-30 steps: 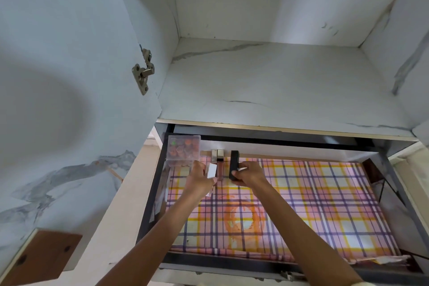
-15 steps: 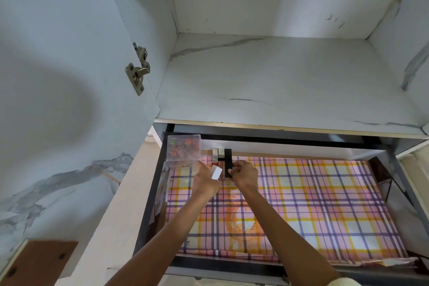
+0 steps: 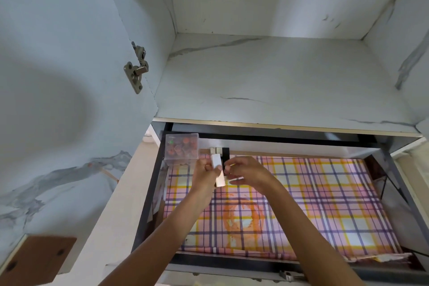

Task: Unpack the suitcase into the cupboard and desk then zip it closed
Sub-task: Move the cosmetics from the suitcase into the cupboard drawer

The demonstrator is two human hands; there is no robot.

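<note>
Fingers [image 3: 203, 166] of the left hand [image 3: 205, 177] are curled round a small white case [image 3: 216, 163], held tilted over the plaid liner [image 3: 301, 193] of the pulled-out drawer [image 3: 148, 193]. The right hand [image 3: 247, 173] is curled just beside the case's lower end; whether a grip is made there cannot be told. At the drawer's back wall a black case [image 3: 225, 152] and pale cases [image 3: 214, 150] are stood upright, beside a clear box [image 3: 182, 148] in the back-left corner.
</note>
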